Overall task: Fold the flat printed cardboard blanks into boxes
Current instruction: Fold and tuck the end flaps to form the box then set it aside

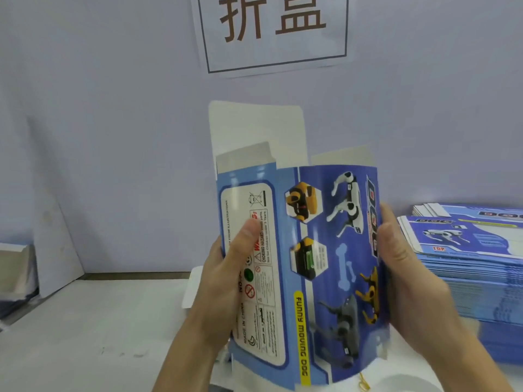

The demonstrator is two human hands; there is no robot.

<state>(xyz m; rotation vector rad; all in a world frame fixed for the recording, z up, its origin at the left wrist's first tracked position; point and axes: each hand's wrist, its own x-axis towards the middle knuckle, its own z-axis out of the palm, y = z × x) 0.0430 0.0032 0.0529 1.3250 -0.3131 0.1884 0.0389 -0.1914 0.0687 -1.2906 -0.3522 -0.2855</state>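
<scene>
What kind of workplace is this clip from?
Probably a packing or assembly workstation: a tall stack of flat printed blanks sits on a white table, a paper sign hangs on the wall, and both hands hold one blank.

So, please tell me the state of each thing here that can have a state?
Held blank: lifted upright off the table, partly opened, top flaps unfolded.
Left hand: grip closed on the blank's left edge.
Right hand: grip closed on the blank's right edge.
Stack of blanks: flat, unfolded, on the right.
Wall sign: stuck flat to the wall.
</scene>
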